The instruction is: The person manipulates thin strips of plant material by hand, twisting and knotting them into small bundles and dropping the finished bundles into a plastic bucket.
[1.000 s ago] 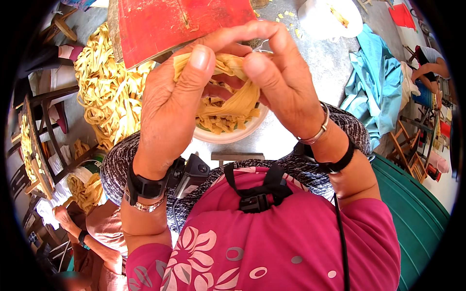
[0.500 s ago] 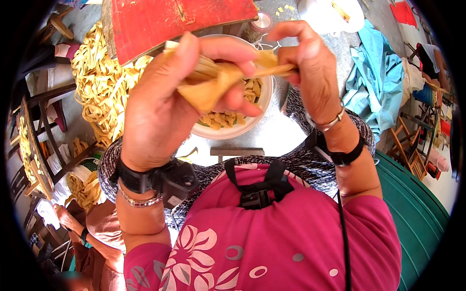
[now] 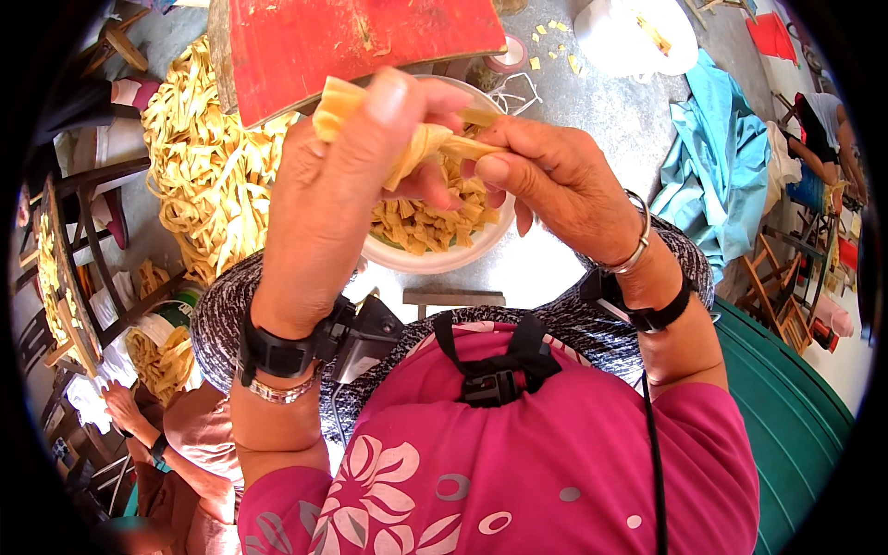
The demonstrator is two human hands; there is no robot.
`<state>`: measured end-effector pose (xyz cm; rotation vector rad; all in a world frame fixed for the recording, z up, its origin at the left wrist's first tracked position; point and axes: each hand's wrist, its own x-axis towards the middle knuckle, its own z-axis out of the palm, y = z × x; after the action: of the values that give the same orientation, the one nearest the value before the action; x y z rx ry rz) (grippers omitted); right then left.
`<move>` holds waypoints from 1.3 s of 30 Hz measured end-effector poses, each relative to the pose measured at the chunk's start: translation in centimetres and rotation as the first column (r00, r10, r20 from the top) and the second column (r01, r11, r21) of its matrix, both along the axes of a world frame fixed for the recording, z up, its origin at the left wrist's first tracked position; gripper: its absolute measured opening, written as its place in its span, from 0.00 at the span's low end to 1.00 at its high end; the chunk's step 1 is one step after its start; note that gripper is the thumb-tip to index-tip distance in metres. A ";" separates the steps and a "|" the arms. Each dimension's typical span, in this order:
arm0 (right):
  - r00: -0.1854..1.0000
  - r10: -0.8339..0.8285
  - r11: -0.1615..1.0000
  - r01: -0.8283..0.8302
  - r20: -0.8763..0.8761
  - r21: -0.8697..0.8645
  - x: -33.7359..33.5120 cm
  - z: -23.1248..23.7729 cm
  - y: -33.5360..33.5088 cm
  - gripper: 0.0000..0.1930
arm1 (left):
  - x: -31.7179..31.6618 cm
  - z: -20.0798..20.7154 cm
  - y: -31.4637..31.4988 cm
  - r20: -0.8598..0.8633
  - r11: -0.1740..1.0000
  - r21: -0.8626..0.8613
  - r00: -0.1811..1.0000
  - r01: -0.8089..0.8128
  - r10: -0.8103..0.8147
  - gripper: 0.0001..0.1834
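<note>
My left hand is closed around a soft, flat yellow strip, with the thumb on top and a folded end sticking up beside it. The strip runs across to my right hand, whose thumb and fingertips pinch its other end. Both hands are held over a white bowl of short, folded or knotted yellow pieces. Part of the bowl is hidden behind my hands. What exactly the strip is made of I cannot tell.
Left of the bowl lies a large heap of long yellow strips. A red board stands ahead. Blue cloth and a green lid-like surface are on the right. Another person's arm shows at lower left, near a bucket of strips.
My right hand has come down and inward, closer to my left hand. My left hand has shifted slightly right and turned, and the strip between them is drawn in closer.
</note>
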<state>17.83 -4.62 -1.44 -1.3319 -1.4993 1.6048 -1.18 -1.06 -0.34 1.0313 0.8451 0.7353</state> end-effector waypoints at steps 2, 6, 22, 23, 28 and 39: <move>0.995 -0.043 0.964 0.018 0.091 0.264 -0.3 -0.9 0.1 0.11 | -0.1 0.3 -0.3 -0.187 0.999 0.042 0.982 -0.005 0.012 0.30; 0.970 -0.089 0.901 -0.019 0.227 0.433 -0.7 -1.5 0.2 0.09 | -0.1 0.7 -0.3 -0.227 0.996 -0.065 0.971 0.055 -0.069 0.19; 0.912 -0.212 0.712 -0.101 0.350 0.695 -0.2 3.9 3.9 0.12 | -2.7 3.4 3.2 0.168 0.948 0.018 0.936 -0.318 0.311 0.07; 0.907 -0.266 0.694 -0.054 0.325 0.718 -0.4 4.1 4.7 0.12 | -2.5 3.8 3.9 0.172 0.939 0.085 0.933 -0.333 0.315 0.08; 0.753 -0.525 0.478 -0.125 0.397 0.870 -0.9 4.2 8.5 0.10 | -1.4 4.6 6.2 0.123 0.881 0.159 0.894 -0.445 0.430 0.07; 0.725 -0.465 0.622 -0.141 0.508 0.770 -1.5 2.4 5.7 0.10 | -3.1 3.5 4.9 -0.415 0.911 0.371 0.844 -0.183 0.339 0.06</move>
<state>16.37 1.12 0.95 -1.4862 -2.0380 0.1403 -4.28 3.81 3.13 1.4365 1.3445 0.8896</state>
